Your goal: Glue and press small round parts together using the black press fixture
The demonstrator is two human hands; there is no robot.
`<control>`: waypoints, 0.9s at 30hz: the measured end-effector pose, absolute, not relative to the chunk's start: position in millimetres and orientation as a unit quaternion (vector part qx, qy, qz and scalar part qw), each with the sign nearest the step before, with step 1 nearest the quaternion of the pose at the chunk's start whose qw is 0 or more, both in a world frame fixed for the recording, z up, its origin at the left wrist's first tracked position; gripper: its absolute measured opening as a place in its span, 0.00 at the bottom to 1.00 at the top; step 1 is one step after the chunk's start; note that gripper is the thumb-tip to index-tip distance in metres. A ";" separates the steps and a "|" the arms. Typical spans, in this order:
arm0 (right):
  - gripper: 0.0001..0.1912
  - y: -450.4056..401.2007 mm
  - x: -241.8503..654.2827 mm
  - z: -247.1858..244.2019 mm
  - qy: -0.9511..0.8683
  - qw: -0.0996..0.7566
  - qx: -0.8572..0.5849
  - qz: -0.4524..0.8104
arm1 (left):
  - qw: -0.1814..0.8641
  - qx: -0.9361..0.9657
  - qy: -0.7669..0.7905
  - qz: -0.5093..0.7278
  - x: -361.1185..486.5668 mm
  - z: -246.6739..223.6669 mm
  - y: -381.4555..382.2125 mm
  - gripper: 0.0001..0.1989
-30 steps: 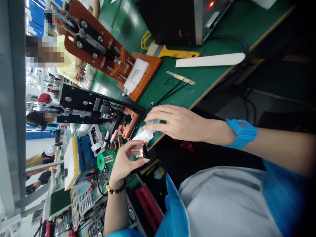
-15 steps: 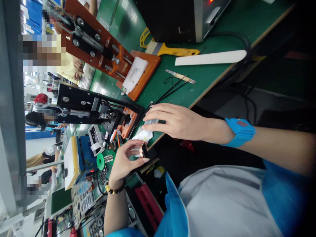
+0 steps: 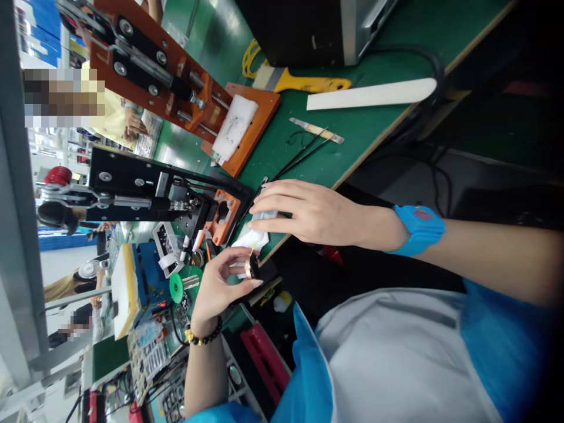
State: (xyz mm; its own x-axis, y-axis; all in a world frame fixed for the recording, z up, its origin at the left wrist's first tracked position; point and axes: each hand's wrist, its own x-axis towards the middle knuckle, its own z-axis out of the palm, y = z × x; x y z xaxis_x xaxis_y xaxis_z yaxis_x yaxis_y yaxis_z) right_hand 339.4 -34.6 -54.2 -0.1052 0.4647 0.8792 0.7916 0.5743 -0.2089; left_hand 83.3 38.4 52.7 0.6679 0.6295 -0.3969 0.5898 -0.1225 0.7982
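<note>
1. The head view lay sideways, with the green bench [image 3: 264,147] running across it.
2. The left hand [image 3: 215,288], fingers curled, pinched a copper-and-black ring [image 3: 252,267] between thumb and fingertips, above a white cloth [image 3: 249,239].
3. The right hand [image 3: 308,211], fingers lightly bent and nearly flat, lay on a silver piece [image 3: 267,214]; whether it gripped could not be told.
4. Black tweezers [image 3: 299,155] lay on the bench just beyond.

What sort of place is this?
Probably a small-parts factory assembly line: a green-matted workbench, black-and-orange toggle-clamp press jigs, and a blue work smock on the wearer.
</note>
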 end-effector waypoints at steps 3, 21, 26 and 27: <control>0.19 -33.9 339.3 -55.5 -0.723 0.516 -0.429 -0.163 | 0.519 0.751 0.409 0.021 84.7 53.3 38.1 0.25; 0.20 -32.9 339.9 -58.4 -0.718 0.532 -0.423 -0.149 | 0.511 0.753 0.415 0.013 84.4 54.3 38.6 0.26; 0.21 -33.3 339.9 -58.0 -0.718 0.532 -0.428 -0.139 | 0.515 0.753 0.409 0.018 83.8 54.7 38.5 0.25; 0.21 -33.2 339.7 -58.1 -0.716 0.533 -0.427 -0.141 | 0.515 0.753 0.410 0.017 83.9 54.9 38.4 0.25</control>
